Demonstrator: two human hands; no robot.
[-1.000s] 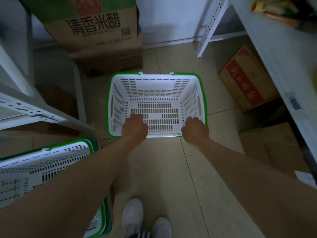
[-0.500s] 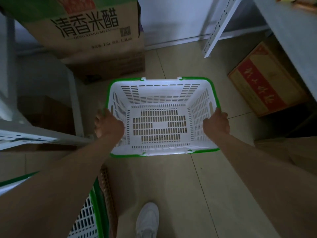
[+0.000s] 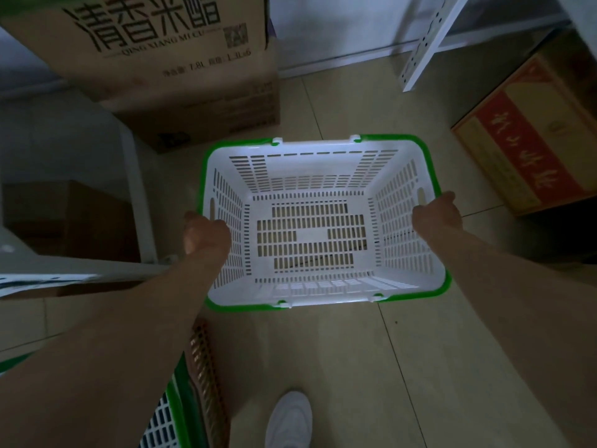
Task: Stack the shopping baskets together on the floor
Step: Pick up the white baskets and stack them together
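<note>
white basket (image 3: 323, 221), green rim | upright, empty | second basket (image 3: 168, 421) lower left, partly visible

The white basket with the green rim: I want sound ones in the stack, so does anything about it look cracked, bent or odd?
Nothing stands out. The white basket looks intact and empty, rim unbroken, held by the left hand and right hand at its short sides. Dim light could hide fine cracks.

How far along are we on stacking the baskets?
Done: nothing looks stacked yet. In hand: the left hand and right hand grip the side rims of the empty white basket, one on each side. Left: a second basket shows only partly at the lower left edge, apart from the first, so nesting the two on the floor remains.
</note>
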